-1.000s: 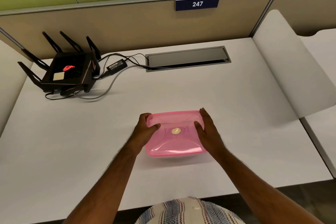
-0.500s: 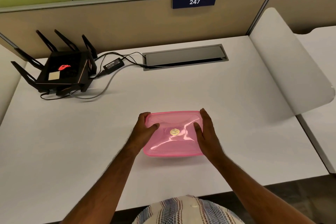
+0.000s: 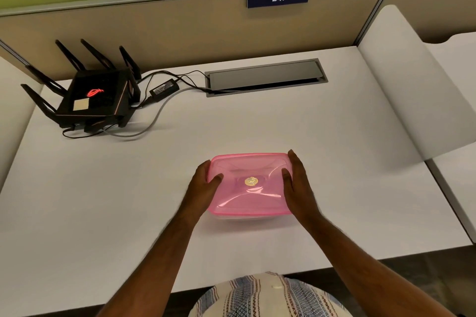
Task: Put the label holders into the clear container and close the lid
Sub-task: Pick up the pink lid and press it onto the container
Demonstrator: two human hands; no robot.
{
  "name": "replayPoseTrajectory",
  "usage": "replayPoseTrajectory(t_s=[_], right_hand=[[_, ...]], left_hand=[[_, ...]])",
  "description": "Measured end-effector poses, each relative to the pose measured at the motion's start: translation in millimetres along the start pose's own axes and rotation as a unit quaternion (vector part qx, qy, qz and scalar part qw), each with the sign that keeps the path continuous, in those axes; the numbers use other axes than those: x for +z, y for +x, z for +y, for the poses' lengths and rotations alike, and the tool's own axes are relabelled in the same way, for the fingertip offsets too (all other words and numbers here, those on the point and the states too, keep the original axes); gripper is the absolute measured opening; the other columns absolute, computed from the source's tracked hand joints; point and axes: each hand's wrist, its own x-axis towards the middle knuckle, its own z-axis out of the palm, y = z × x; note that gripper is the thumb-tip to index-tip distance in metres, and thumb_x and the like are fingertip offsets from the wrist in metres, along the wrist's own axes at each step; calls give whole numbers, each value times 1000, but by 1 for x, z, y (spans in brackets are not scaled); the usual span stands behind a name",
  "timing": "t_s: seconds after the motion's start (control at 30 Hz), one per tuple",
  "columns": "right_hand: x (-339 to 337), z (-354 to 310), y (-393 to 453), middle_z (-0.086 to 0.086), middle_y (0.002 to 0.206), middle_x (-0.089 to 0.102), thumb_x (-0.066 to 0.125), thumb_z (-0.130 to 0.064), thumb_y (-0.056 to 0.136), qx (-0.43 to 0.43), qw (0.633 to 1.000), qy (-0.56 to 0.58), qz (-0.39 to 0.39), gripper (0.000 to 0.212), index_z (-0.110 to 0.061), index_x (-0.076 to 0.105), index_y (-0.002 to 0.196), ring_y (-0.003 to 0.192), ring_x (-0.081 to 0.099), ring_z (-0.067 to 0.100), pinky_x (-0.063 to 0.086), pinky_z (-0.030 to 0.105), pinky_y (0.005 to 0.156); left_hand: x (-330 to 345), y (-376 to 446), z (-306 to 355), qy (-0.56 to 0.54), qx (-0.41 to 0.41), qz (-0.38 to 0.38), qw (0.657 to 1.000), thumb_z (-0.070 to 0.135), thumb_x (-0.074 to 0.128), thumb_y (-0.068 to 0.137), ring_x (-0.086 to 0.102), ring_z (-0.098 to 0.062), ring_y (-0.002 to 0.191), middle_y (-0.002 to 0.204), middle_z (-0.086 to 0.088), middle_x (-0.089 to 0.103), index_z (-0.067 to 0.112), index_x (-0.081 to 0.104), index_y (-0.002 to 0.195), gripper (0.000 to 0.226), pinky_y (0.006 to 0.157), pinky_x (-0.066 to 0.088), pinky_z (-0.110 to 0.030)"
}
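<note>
Between both hands on the white desk (image 3: 257, 123) sits the clear container (image 3: 240, 218), pink lid (image 3: 248, 183) on, left hand (image 3: 203, 185) and right hand (image 3: 296, 183) gripping its sides, thumbs on top.

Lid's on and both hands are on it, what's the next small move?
Probably press down along the pink lid edges with the left hand and right hand: thumbs rest on top, fingers wrap its sides, and whether it has sealed cannot be told.
</note>
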Motion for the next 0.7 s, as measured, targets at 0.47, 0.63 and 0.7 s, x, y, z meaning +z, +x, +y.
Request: replayPoseTrajectory(t_s=[0.47, 0.63, 0.7], right_hand=[[-3, 6, -13, -18, 165, 25, 38, -28, 110, -11, 1000, 7, -8, 53, -28, 23, 161, 142, 16, -24, 12, -1, 113], [-3, 6, -5, -14, 165, 28, 38, -27, 110, -17, 1000, 10, -10, 52, -24, 25, 161, 147, 23, -10, 14, -1, 113], [-5, 7, -1, -12, 164, 30, 39, -26, 110, -23, 1000, 14, -12, 52, -23, 27, 160, 146, 25, -9, 15, 1, 114]], left_hand=[[2, -25, -16, -52, 13, 17, 998, 17, 64, 95, 55, -9, 127, 138, 15, 57, 32, 45, 143, 54, 111, 44, -37], [5, -20, -17, -61, 20, 15, 998, 12, 62, 94, 56, -10, 126, 138, 12, 57, 32, 45, 141, 54, 110, 45, -40], [7, -16, -16, -65, 23, 13, 998, 11, 62, 94, 55, -11, 128, 139, 11, 57, 31, 44, 142, 55, 111, 45, -40]])
